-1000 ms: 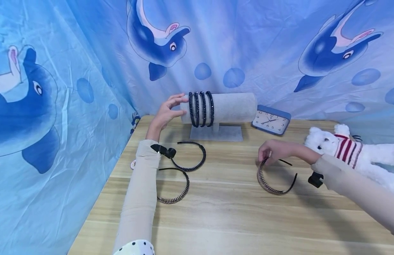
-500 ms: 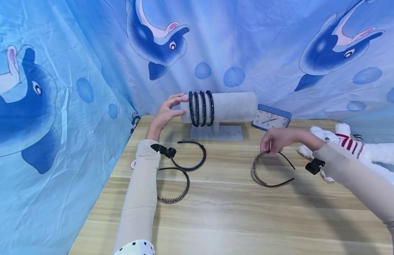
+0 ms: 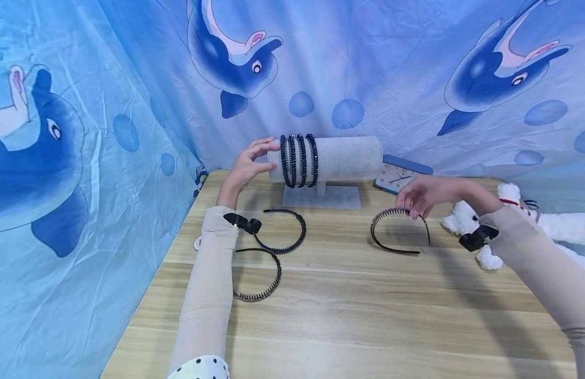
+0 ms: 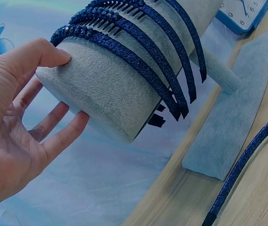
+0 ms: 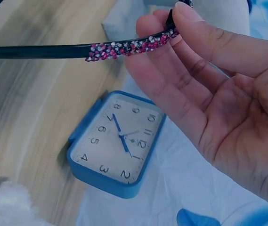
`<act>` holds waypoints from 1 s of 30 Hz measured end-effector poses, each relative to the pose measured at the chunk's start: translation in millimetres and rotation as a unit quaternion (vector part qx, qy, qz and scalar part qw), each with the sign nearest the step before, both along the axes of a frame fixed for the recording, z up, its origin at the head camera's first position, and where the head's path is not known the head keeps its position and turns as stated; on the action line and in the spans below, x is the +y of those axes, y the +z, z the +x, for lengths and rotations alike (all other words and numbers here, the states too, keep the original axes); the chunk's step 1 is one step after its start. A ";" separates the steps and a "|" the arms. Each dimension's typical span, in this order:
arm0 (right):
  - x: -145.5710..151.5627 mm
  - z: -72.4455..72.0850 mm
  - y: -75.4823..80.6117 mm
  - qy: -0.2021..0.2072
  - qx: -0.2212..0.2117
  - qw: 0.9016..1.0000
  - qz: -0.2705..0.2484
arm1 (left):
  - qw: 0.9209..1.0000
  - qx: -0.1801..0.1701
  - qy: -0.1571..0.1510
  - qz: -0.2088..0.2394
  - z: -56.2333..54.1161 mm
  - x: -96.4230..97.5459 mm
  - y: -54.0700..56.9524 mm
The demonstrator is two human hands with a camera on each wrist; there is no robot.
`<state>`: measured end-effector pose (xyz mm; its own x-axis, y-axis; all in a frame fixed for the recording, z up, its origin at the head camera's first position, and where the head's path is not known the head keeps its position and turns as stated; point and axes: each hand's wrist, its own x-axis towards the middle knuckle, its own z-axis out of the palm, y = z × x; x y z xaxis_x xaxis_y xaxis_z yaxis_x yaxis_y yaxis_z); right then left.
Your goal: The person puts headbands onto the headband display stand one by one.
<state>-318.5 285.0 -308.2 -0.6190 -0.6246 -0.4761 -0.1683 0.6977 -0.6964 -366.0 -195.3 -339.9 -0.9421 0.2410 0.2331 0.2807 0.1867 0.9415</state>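
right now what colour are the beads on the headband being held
Pink and silvery white beads, best seen in the right wrist view.

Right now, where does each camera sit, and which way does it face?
Head: worn there, facing forward and down at the wooden table; left hand, right hand and both sleeves show.
Left wrist: worn there, facing the gray T-bar stand, left hand gripping its end.
Right wrist: worn there, facing the rhinestone headband, right hand pinching it.
Both wrist views share the blue clock.

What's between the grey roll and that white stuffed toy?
In the head view, the blue clock, partly hidden by the right hand, which is also between them, holding a headband.
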 end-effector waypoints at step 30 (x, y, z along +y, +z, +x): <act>77.2 3.1 21.6 -0.184 0.129 0.955 -0.192 | 1.000 -0.009 -0.009 -0.009 19.2 3.3 18.2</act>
<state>-315.5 362.2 -286.6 -0.8960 -0.4404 -0.0565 -0.1625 0.4437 -0.8813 -346.9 -192.0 -321.7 -0.9414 0.2624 0.2118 0.2676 0.1988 0.9428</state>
